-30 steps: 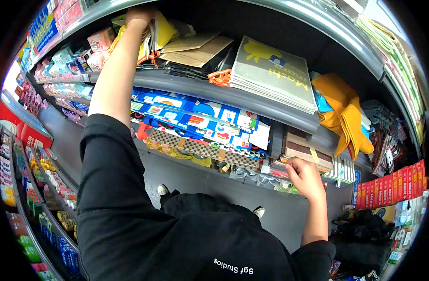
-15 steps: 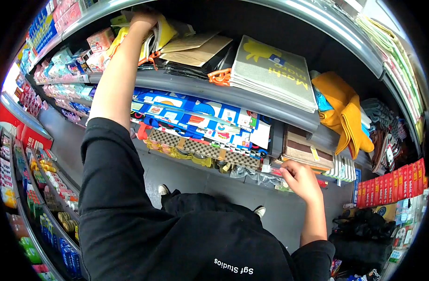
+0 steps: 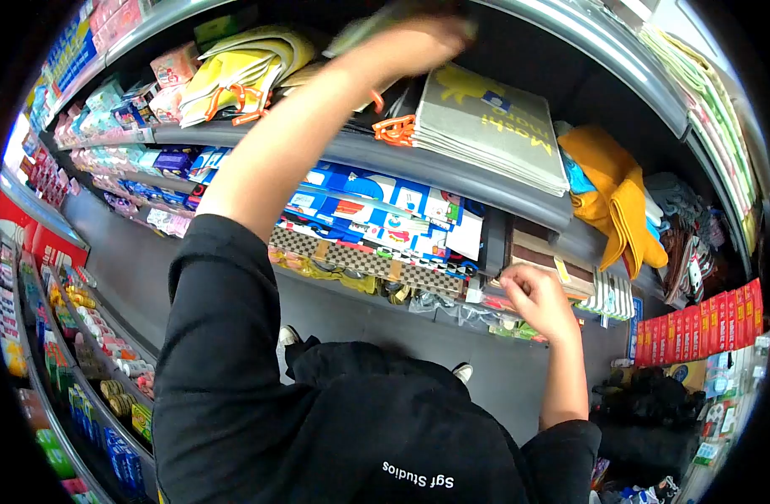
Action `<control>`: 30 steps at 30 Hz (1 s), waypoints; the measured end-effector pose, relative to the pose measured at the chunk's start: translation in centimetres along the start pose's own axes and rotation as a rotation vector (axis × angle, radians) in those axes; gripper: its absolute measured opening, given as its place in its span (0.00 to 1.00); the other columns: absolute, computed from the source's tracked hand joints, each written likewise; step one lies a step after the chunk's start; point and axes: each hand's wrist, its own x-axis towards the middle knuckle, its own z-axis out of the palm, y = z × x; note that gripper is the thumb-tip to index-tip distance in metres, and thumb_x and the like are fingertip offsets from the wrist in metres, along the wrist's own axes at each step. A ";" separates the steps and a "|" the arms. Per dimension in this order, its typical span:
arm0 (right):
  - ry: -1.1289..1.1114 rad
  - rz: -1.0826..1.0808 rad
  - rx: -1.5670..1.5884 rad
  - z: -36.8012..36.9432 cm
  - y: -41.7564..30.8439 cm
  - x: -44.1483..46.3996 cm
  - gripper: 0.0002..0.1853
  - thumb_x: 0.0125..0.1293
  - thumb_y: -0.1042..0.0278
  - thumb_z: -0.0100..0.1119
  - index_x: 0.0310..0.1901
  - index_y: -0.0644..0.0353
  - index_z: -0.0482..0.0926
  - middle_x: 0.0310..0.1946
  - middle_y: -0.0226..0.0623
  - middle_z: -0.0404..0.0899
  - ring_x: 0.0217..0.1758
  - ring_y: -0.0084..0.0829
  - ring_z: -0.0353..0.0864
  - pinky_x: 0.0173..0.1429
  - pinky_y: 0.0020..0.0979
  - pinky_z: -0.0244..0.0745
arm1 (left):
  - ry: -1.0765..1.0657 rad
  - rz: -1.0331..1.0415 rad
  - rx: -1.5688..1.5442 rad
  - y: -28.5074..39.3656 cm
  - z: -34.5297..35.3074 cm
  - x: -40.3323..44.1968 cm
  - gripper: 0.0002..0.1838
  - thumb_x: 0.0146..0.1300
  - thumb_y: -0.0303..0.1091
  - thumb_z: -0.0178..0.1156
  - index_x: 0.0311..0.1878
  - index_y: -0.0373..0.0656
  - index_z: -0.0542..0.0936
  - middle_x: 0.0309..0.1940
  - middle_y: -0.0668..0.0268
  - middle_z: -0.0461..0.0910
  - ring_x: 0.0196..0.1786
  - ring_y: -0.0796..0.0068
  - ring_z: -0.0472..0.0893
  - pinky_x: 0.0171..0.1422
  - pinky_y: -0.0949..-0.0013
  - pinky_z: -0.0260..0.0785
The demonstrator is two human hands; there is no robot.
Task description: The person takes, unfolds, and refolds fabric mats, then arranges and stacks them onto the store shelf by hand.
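My left hand (image 3: 427, 42), smeared by motion, is raised over the upper shelf, closed on a grey-green folded mat (image 3: 375, 25). The hand and forearm hide much of this mat. Left of it lies a pile of folded yellow mats (image 3: 263, 63) with orange hangers. To its right is a stack of grey mats (image 3: 486, 126) with yellow print and an orange hanger (image 3: 395, 130). My right hand (image 3: 538, 301) is at the lower shelf's front edge, close to brown striped mats (image 3: 549, 260). Its fingers are curled; whatever they may hold cannot be made out.
Mustard cloth (image 3: 616, 202) hangs over the shelf edge at right, beside dark gloves. Blue patterned mats (image 3: 377, 202) fill the lower shelf. Red boxes (image 3: 700, 323) stand at far right, above black bags (image 3: 649, 403). Another goods shelf (image 3: 91, 353) curves along the left.
My left hand has moved right from the yellow mats, carrying the grey-green mat. The yellow pile now lies uncovered. My right hand has barely shifted.
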 end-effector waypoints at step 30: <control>0.575 0.160 -0.475 -8.7 -3.4 18.3 0.20 0.61 0.50 0.49 0.43 0.56 0.80 0.41 0.46 0.79 0.46 0.43 0.78 0.51 0.39 0.71 | -0.296 -0.294 -0.082 4.0 -0.8 -8.7 0.17 0.59 0.42 0.51 0.40 0.38 0.78 0.28 0.53 0.80 0.34 0.55 0.79 0.43 0.61 0.70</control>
